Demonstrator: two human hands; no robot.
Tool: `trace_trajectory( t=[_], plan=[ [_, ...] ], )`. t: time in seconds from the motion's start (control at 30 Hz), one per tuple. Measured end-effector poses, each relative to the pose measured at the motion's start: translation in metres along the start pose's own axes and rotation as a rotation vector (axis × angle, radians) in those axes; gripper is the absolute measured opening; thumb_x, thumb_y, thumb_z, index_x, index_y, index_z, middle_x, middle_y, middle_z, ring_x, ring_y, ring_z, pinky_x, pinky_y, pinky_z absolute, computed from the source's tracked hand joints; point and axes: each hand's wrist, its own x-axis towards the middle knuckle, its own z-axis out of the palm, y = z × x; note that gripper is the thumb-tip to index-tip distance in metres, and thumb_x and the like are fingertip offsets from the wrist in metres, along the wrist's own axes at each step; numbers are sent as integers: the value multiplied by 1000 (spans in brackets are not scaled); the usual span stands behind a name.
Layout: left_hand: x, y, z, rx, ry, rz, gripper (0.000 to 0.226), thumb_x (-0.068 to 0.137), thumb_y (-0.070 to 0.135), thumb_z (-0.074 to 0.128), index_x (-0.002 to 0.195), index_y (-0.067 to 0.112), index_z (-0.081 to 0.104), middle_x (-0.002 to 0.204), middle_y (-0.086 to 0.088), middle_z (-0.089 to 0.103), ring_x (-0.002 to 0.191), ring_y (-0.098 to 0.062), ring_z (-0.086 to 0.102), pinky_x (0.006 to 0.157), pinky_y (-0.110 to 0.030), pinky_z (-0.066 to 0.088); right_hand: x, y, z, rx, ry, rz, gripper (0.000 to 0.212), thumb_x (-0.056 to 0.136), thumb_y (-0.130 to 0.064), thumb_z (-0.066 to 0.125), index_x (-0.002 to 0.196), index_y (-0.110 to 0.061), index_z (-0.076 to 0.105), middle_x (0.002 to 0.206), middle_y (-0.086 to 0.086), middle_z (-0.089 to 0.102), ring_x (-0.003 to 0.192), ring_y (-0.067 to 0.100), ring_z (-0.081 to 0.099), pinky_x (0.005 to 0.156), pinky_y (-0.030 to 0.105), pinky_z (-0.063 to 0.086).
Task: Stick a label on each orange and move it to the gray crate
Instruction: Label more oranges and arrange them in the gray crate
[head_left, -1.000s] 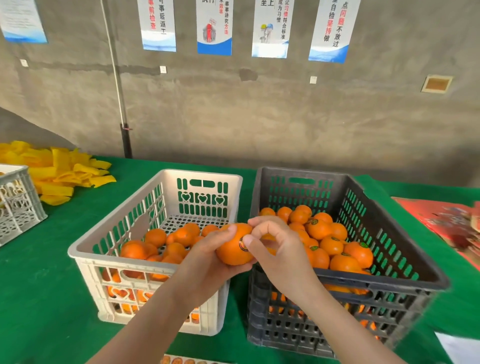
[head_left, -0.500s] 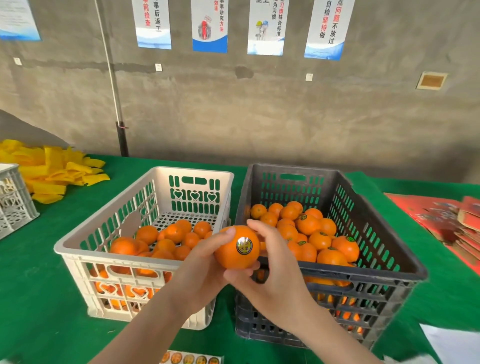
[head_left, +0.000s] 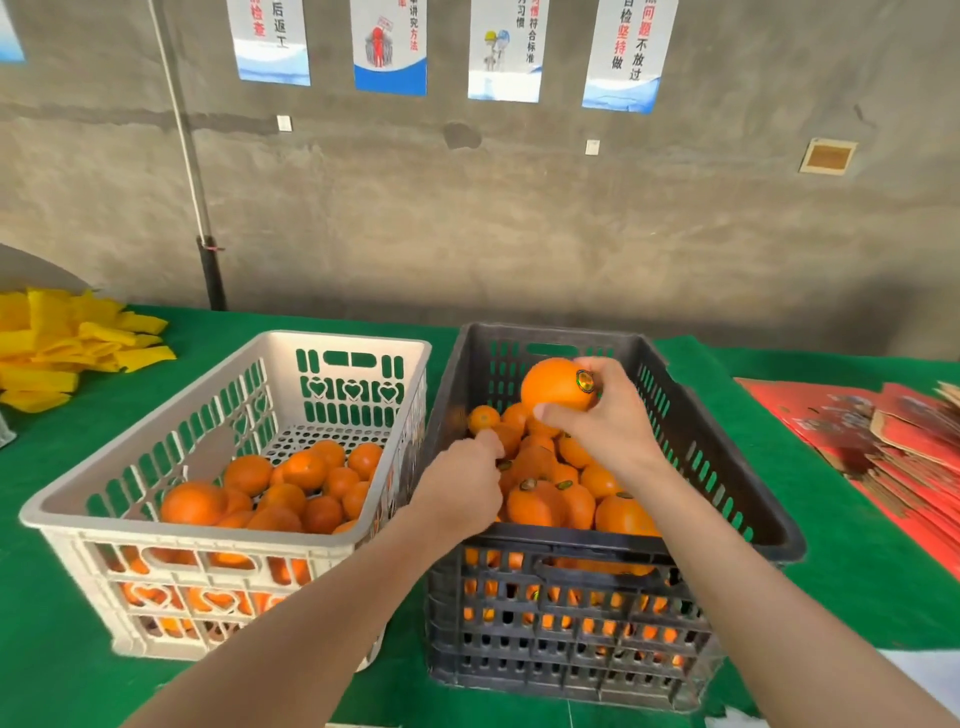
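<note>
My right hand (head_left: 608, 421) grips a large orange (head_left: 553, 384) with a round label (head_left: 585, 381) on its side, held above the back of the gray crate (head_left: 545, 332). That crate holds several labelled oranges (head_left: 545, 499). My left hand (head_left: 462, 483) hovers over the crate's left side with loosely curled fingers, holding nothing, one fingertip close to a small orange. To the left stands the white crate (head_left: 197, 538), with several plain oranges (head_left: 291, 483) in its near half.
Both crates sit on a green cloth-covered table (head_left: 857, 597). A pile of yellow strips (head_left: 67, 353) lies at the far left, and red printed cartons (head_left: 893, 447) are stacked at the right. A white sheet (head_left: 924, 680) shows at the bottom right. A concrete wall runs behind.
My right hand has taken the labelled orange from between both hands and carried it right and away over the gray crate. My left hand let go and followed to the crate's left side.
</note>
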Motion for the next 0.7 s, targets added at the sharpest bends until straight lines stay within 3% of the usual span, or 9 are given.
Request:
trace_trajectory(
  t=[0.1,0.27,0.37,0.5,0.6,0.63,0.7],
  plan=[
    [3,-2,3,123,-68,-46,19,95,27,53,109,14,55,107,-8,60,93,-26,57,73,-36,46,42,24,15,-234,-190,124,69,66,-33,83,124,-18,48,113,0,51,107,22,52,78,30,40],
    [5,-2,6,138,-45,-62,24,92,34,58,105,14,55,108,-7,58,98,-27,57,77,-36,45,65,47,71,-674,-508,84,72,65,-38,78,125,-16,45,113,5,57,99,23,55,72,34,48],
    [6,-3,9,123,-14,-58,24,91,34,57,105,14,55,109,-7,58,100,-27,56,75,-34,42,66,57,88,-824,-585,14,75,70,-38,75,133,-16,40,120,9,57,106,28,56,79,37,50],
    [6,-4,8,114,14,-56,24,91,33,58,103,13,56,107,-8,60,100,-27,57,72,-33,40,62,68,90,-828,-692,13,80,77,-36,74,141,-15,31,134,13,50,118,32,52,94,45,47],
    [3,-2,4,100,16,-38,24,91,30,58,102,9,58,102,-9,62,95,-28,60,72,-35,46,55,42,73,-654,-497,-49,80,82,-29,73,146,-11,28,145,13,41,131,32,41,106,43,38],
    [2,-1,2,87,25,-35,23,91,29,58,100,8,59,99,-9,64,92,-27,61,72,-36,49,48,28,65,-490,-342,-112,69,84,-25,70,142,-9,36,141,12,46,129,28,44,105,38,39],
    [0,-1,-1,50,59,-26,20,91,27,57,94,7,60,91,-7,65,86,-27,62,72,-37,52,15,1,47,-83,-2,-352,35,87,-19,64,119,-6,57,114,5,63,105,15,59,88,27,48]
  ],
)
